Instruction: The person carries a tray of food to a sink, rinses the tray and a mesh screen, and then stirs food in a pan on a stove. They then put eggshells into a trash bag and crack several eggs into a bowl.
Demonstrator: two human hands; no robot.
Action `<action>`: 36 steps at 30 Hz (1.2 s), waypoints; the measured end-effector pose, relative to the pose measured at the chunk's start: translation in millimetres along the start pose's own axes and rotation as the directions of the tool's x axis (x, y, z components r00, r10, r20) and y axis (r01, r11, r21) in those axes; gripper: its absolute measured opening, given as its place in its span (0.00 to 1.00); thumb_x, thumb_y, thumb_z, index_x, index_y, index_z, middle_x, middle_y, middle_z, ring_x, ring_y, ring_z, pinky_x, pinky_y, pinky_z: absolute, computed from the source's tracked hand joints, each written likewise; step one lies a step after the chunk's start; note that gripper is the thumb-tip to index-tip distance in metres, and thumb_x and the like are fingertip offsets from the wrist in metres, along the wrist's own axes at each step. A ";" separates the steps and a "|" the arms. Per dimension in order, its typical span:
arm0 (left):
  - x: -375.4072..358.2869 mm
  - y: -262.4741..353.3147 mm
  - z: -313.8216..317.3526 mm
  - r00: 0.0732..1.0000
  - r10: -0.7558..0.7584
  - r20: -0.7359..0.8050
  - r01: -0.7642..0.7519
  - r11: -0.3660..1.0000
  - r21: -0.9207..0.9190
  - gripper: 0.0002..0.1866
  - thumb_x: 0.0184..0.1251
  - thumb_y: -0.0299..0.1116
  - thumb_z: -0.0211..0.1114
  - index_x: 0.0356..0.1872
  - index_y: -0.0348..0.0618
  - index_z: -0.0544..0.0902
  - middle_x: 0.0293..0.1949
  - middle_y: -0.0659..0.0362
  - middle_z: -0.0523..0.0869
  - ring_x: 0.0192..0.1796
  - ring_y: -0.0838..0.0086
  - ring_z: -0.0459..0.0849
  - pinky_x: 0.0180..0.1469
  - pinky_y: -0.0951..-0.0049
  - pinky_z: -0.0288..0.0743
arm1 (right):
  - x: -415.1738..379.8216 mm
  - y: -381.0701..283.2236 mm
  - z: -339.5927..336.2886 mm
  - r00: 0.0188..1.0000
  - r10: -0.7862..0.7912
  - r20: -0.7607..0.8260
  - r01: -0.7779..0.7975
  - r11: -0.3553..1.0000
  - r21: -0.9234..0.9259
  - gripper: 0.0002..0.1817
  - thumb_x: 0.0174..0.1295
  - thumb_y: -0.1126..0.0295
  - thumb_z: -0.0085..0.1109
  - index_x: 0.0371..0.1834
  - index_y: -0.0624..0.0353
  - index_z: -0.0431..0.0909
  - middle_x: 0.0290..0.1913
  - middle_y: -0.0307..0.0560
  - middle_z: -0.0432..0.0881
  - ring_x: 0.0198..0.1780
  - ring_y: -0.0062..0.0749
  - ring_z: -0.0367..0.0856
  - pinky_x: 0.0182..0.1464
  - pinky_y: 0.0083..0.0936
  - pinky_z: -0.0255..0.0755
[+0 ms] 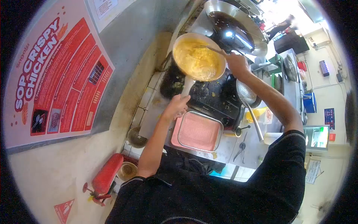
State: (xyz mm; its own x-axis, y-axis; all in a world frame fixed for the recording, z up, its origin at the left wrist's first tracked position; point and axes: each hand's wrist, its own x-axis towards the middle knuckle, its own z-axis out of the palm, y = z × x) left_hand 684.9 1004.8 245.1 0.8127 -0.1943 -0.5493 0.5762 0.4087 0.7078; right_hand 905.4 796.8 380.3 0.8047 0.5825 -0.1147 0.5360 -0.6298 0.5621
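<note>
Hands, head view: While the left hand (176, 106) grasps the pale pan handle (188, 86) near its end, the right hand (236, 64) is clenched on a slim stirring utensil (212, 49). The utensil's working end lies in the food; its exact type cannot be told.
Pan location: The frying pan (213, 42) is over the black cooktop (214, 93), ahead of the left hand. Contact between its base and the cooktop cannot be confirmed.
Handle axis: From the left hand, the handle extends away from the body, angled slightly right, to the pan's near edge.
Utensil axis: From the right hand, the utensil runs leftward across the pan's right rim into the yellow egg-like mixture (195, 59).
Nearer hand: The right hand is just beside the rim; the left hand is separated from it by the handle.
Adjacent equipment: A large metal wok (258, 34) with dark liquid is beyond the pan, to the right. A perforated skimmer (245, 90) is at the cooktop's right side. A wire-mesh tray (197, 130) is on a pink tray (176, 137), just beside the left hand, toward the body.
Count: Frying pan, one; stirring utensil, one; wok, one; skimmer, one; wire-mesh tray, one; pink tray, one.
</note>
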 end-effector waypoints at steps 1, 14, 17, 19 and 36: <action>1.2 -1.9 -0.3 1.000 -0.004 -0.005 0.004 1.000 0.017 0.13 0.72 0.44 0.59 0.47 0.48 0.71 0.23 0.63 0.70 0.16 0.84 0.64 0.11 0.81 0.54 | -2.8 2.0 2.7 1.000 0.003 -0.013 -0.003 1.000 0.005 0.25 0.65 0.72 0.50 0.67 0.41 0.68 0.39 0.52 0.85 0.38 0.46 0.88 0.34 0.39 0.82; 2.4 0.0 1.9 1.000 -0.008 -0.027 0.010 0.997 0.076 0.13 0.73 0.43 0.59 0.47 0.47 0.70 0.23 0.63 0.71 0.16 0.84 0.66 0.11 0.82 0.53 | -3.2 -3.7 52.4 0.934 0.356 -0.041 -0.278 0.794 0.540 0.24 0.62 0.69 0.50 0.64 0.45 0.73 0.42 0.60 0.85 0.47 0.55 0.84 0.45 0.51 0.76; 0.1 2.9 1.7 0.999 -0.037 -0.038 0.041 0.994 0.106 0.13 0.73 0.44 0.58 0.46 0.47 0.70 0.23 0.64 0.71 0.17 0.84 0.66 0.12 0.81 0.54 | 20.7 -1.4 88.2 0.914 0.405 -0.023 -0.294 0.701 0.650 0.23 0.62 0.68 0.50 0.62 0.45 0.75 0.45 0.60 0.85 0.49 0.56 0.84 0.47 0.52 0.76; -0.9 5.6 1.1 0.999 -0.045 -0.027 0.048 0.992 0.119 0.13 0.73 0.44 0.58 0.46 0.47 0.70 0.23 0.64 0.71 0.18 0.84 0.67 0.13 0.81 0.54 | 35.5 2.7 96.3 0.934 0.355 0.043 -0.299 0.708 0.640 0.22 0.63 0.67 0.50 0.62 0.45 0.76 0.47 0.60 0.84 0.49 0.57 0.83 0.49 0.51 0.76; -5.7 16.5 1.2 0.994 -0.086 -0.065 0.095 0.983 0.156 0.16 0.71 0.47 0.60 0.46 0.47 0.72 0.22 0.65 0.71 0.17 0.85 0.66 0.14 0.82 0.58 | 92.8 32.1 62.1 0.980 -0.175 -0.096 0.199 0.878 0.436 0.26 0.62 0.71 0.55 0.64 0.31 0.76 0.48 0.50 0.85 0.44 0.49 0.85 0.46 0.42 0.77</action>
State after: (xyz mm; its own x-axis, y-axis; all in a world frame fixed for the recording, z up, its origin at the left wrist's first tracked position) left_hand 689.9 1011.6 260.5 0.7528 -0.1708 -0.6357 0.6574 0.2442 0.7129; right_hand 1013.1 798.7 336.8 0.6705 0.7300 -0.1322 0.7419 -0.6609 0.1132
